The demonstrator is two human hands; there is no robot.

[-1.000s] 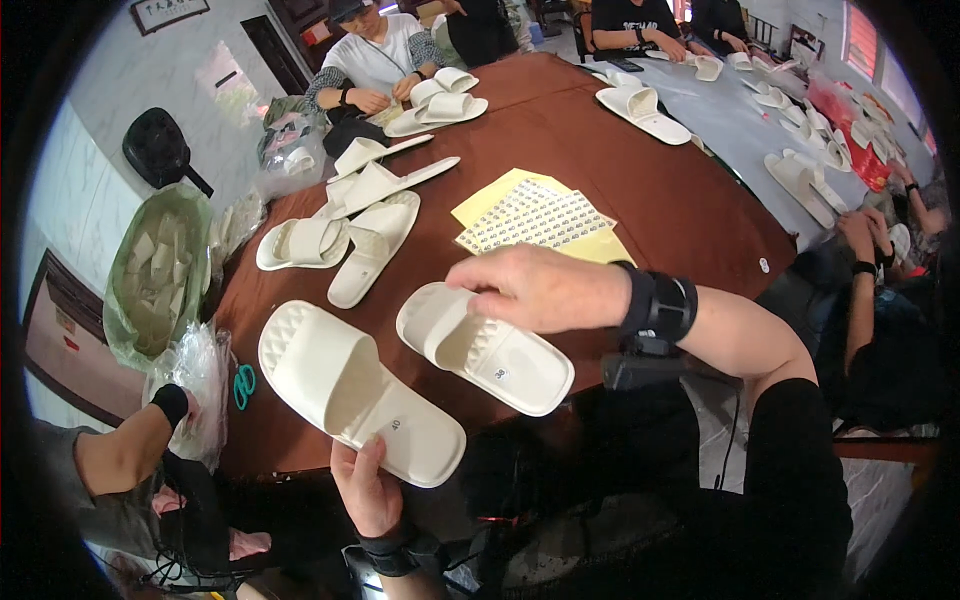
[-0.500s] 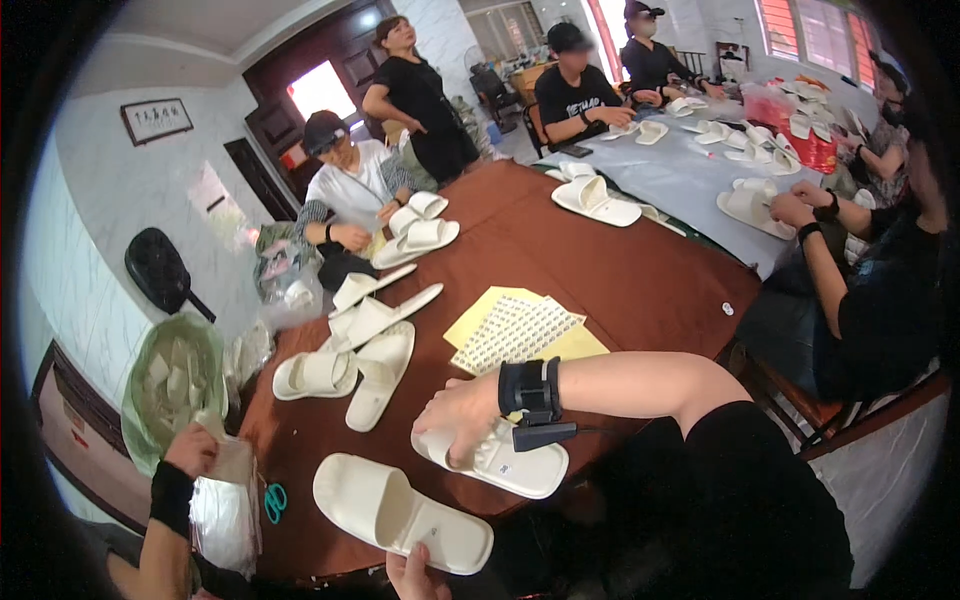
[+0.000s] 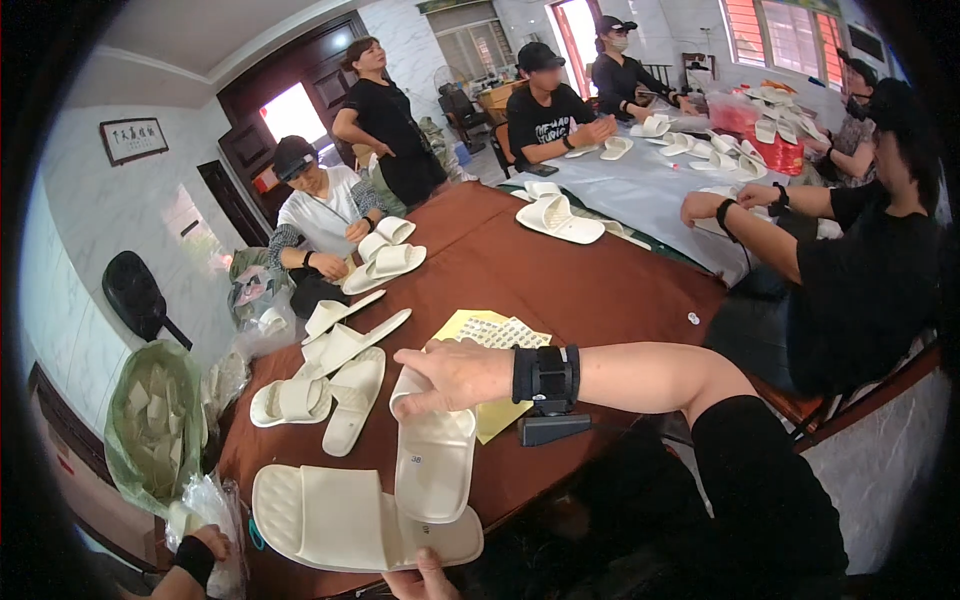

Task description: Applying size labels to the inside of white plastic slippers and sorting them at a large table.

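Observation:
Two cream slippers are in front of me at the near table edge. My left hand grips one slipper by its heel edge, thumb on top and fingers hidden below; its toe points left. The other slipper is under my right hand, which is closed over its strap and toe end. Its heel points toward me and overlaps the heel of the first slipper. Small printed stickers show on both insoles. Just behind my right hand lie yellow sheets of stickers.
More cream slippers lie on the brown tablecloth to the left. At lower left, a co-worker's hand touches clear plastic bags beside a green sack. Other people work around the tables. A grey table adjoins at right.
The slipper in my right hand has turned, its heel swinging from the right toward me, over the other slipper. The left-hand slipper has shifted left and nearer. The view has shifted too.

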